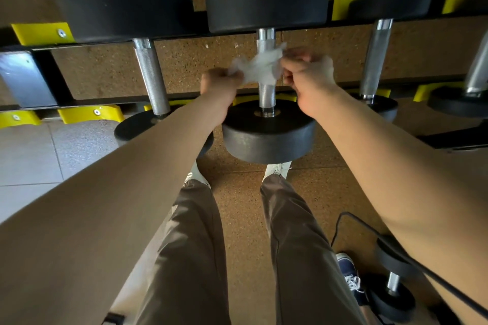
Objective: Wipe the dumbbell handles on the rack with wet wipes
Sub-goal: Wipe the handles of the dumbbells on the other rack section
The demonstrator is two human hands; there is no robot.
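Note:
A crumpled white wet wipe is stretched across the chrome handle of the middle dumbbell on the rack. My left hand pinches the wipe's left end. My right hand pinches its right end, fingers curled. The wipe covers the handle's middle; bare chrome shows above and below it. Two more knurled handles stand on either side, the left handle and the right handle.
The black rack rail with yellow cradles runs across. Black dumbbell heads sit close on both sides. A small dumbbell and a black cable lie on the cork floor beside another person's blue shoe.

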